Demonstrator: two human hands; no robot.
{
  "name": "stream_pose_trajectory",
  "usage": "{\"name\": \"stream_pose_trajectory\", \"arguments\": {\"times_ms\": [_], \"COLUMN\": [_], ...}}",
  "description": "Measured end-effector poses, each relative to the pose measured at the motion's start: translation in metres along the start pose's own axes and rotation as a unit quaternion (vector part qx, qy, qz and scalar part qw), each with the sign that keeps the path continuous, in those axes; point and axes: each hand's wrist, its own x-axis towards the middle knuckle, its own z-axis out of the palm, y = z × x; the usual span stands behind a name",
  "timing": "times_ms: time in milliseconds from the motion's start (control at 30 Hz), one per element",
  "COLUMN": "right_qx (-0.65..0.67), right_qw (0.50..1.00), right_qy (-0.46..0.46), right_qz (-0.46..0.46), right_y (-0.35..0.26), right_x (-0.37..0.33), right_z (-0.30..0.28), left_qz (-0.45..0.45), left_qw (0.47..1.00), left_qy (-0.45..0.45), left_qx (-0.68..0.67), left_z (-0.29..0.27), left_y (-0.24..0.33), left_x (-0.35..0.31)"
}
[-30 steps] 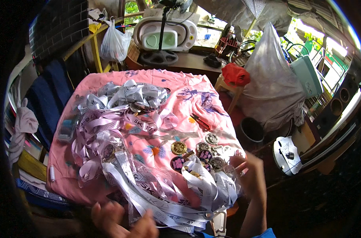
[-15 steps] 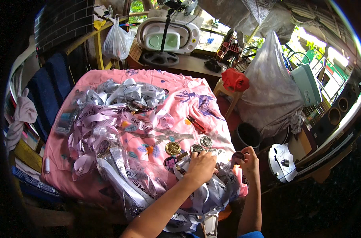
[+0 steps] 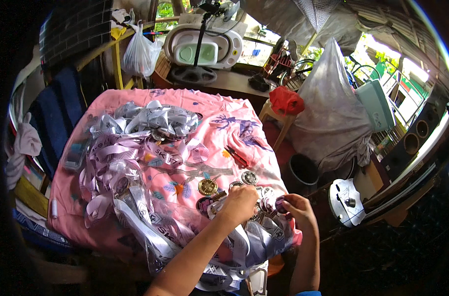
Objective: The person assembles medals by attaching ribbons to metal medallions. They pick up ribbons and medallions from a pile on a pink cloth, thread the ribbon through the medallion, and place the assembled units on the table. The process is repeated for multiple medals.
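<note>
Toward four o'clock on the pink cloth [image 3: 223, 102], as the head view shows it, both hands are at a small heap of medals [image 3: 267, 195]. The right hand [image 3: 299, 209] pinches a purple disc [image 3: 282, 204] between thumb and fingers, at three o'clock from the left hand [image 3: 241, 201]. That one bends down over the heap, its fingertips hidden, so I cannot tell whether they grip anything. From it, a gold medal [image 3: 207, 187] lies at ten o'clock, a silver medal [image 3: 249, 178] near twelve, with pliers [image 3: 238, 157] beyond; ribbons [image 3: 158, 236] spill toward eight. The step in hand seems to be handling medals singly; the next move, I judge, calls for a firm pinch on the disc and fingers clear of the ribbons.
</note>
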Motion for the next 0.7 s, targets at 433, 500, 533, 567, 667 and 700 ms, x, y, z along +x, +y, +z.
{"name": "stream_pose_trajectory", "arguments": {"times_ms": [433,500,533,567,667,700], "right_qx": [-0.414,-0.371,-0.349,-0.357,-0.341,-0.300], "right_qw": [0.905,0.921,0.928,0.923,0.930,0.946], "right_qy": [0.086,0.117,0.132,0.142,0.139,0.118], "right_qz": [-0.039,-0.016,-0.005,-0.020,0.019,0.041], "right_y": [-0.020,-0.021,-0.021,-0.019,-0.027,-0.026], "right_x": [-0.004,-0.004,-0.003,-0.001,0.009,0.015], "right_z": [0.064,0.065,0.065,0.059,0.049,0.047], "left_qz": [-0.036,-0.044,-0.052,-0.061,-0.063,-0.063], "left_qw": [0.989,0.990,0.990,0.990,0.990,0.992], "left_qy": [-0.121,-0.109,-0.106,-0.103,-0.118,-0.094], "left_qx": [0.076,0.075,0.073,0.072,0.038,0.049], "left_z": [-0.035,-0.031,-0.025,-0.021,-0.027,-0.025], "left_y": [0.011,0.007,0.002,-0.002,-0.005,-0.006], "left_x": [0.009,0.009,0.011,0.011,0.009,0.006]}}
